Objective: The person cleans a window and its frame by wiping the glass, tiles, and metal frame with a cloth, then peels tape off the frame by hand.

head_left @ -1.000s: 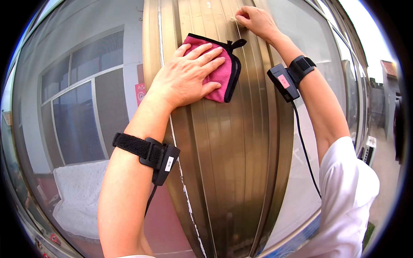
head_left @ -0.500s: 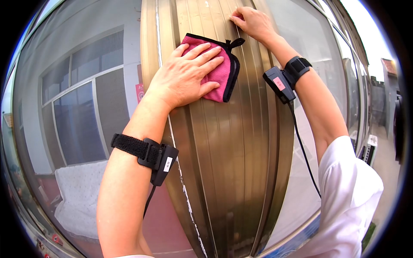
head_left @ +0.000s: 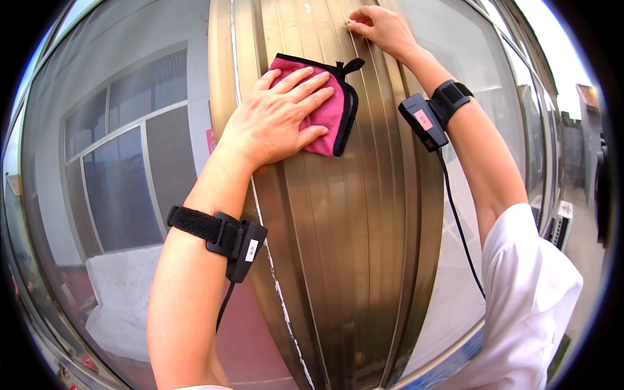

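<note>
A pink cloth point(head_left: 329, 120) with black edging and a black loop lies flat against the ribbed, gold-coloured metal panel point(head_left: 344, 214). My left hand point(head_left: 276, 117) is spread over the cloth's left part and presses it to the panel, fingers apart. Higher up and to the right, my right hand point(head_left: 379, 29) is at the panel's upper part, thumb and forefinger pinched together. A small pale bit shows at those fingertips, too small to make out. Each forearm wears a black strap with a small black box and a cable.
Left of the panel is a large glass pane point(head_left: 52, 162), with a window point(head_left: 123, 182) and a covered seat point(head_left: 123, 299) seen through it. More glass stands to the right. A white slatted unit point(head_left: 560, 224) is at the far right.
In the view, the cloth and my left hand have shifted slightly left. My right hand has moved a little left and up, and its thumb and forefinger remain together.
</note>
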`<state>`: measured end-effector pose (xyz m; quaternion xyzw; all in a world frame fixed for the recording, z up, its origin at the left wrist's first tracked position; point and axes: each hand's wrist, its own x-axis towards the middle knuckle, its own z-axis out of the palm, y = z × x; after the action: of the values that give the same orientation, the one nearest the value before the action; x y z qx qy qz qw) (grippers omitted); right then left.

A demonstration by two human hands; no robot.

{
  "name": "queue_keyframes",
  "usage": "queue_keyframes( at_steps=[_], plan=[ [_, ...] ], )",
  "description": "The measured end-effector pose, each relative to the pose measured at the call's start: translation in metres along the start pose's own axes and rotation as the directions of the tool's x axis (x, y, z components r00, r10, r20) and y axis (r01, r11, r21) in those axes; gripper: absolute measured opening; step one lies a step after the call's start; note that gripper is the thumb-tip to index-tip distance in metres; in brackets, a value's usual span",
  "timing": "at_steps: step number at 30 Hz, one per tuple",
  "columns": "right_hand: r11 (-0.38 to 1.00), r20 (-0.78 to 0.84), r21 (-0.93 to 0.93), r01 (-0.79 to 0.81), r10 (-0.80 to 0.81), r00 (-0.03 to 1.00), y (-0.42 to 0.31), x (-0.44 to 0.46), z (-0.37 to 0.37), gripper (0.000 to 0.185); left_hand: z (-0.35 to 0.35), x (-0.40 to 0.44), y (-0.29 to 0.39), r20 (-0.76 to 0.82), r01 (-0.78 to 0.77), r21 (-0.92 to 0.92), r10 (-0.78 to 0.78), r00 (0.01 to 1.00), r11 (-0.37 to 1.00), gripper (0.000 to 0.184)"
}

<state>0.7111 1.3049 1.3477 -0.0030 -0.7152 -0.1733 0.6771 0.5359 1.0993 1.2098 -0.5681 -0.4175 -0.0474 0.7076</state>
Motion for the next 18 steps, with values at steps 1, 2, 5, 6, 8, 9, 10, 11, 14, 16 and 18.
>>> queue_keyframes(
  at_steps=[1, 2, 5, 6, 8, 9, 10, 11, 14, 16, 18],
  plan=[
    [0.997, -0.037, -0.035, 0.072, -0.073, 0.997, 0.002, 0.009, -0.007, 0.023, -0.007, 0.009, -0.005, 0.000, 0.002, 0.001, -0.002, 1.000, 1.000, 0.060],
    [0.987, -0.076, -0.071, 0.142, -0.147, 0.986, 0.001, 0.008, -0.007, 0.023, -0.007, 0.009, -0.005, 0.002, 0.002, 0.000, -0.002, 1.000, 1.000, 0.060],
    [0.979, -0.063, -0.021, 0.201, -0.202, 0.977, -0.002, 0.005, -0.008, 0.023, -0.007, 0.010, -0.004, 0.011, 0.012, 0.007, -0.012, 1.000, 1.000, 0.060],
    [0.980, -0.064, -0.021, 0.200, -0.201, 0.978, -0.001, 0.005, -0.007, 0.023, -0.007, 0.010, -0.003, 0.010, 0.010, 0.006, -0.010, 1.000, 1.000, 0.060],
    [0.955, -0.113, -0.058, 0.292, -0.297, 0.948, -0.005, 0.005, -0.006, 0.023, -0.008, 0.010, -0.005, 0.009, 0.008, 0.010, -0.008, 1.000, 1.000, 0.060],
    [0.955, -0.115, -0.057, 0.292, -0.297, 0.948, -0.008, 0.004, -0.007, 0.023, -0.007, 0.010, -0.005, 0.007, 0.004, 0.008, -0.004, 1.000, 1.000, 0.061],
    [0.985, -0.114, 0.037, 0.169, -0.164, 0.980, -0.010, 0.001, -0.007, 0.022, -0.007, 0.010, -0.006, 0.005, 0.001, 0.004, -0.001, 1.000, 1.000, 0.061],
    [0.991, -0.098, 0.129, 0.042, -0.029, 0.995, -0.014, -0.001, -0.008, 0.022, -0.006, 0.010, -0.005, 0.005, 0.001, 0.005, -0.001, 1.000, 1.000, 0.061],
    [0.984, -0.052, 0.169, -0.057, 0.066, 0.996, -0.022, 0.001, -0.010, 0.020, -0.006, 0.010, -0.005, 0.001, 0.004, 0.010, -0.004, 1.000, 1.000, 0.060],
    [0.994, -0.107, 0.111, -0.010, 0.022, 0.994, -0.021, 0.003, -0.005, 0.020, -0.006, 0.009, -0.005, -0.018, -0.002, 0.007, 0.002, 1.000, 1.000, 0.060],
    [0.998, -0.159, 0.050, 0.034, -0.025, 0.987, -0.022, 0.003, -0.002, 0.020, -0.007, 0.011, -0.005, -0.013, -0.002, 0.003, 0.002, 1.000, 1.000, 0.059]
  ],
)
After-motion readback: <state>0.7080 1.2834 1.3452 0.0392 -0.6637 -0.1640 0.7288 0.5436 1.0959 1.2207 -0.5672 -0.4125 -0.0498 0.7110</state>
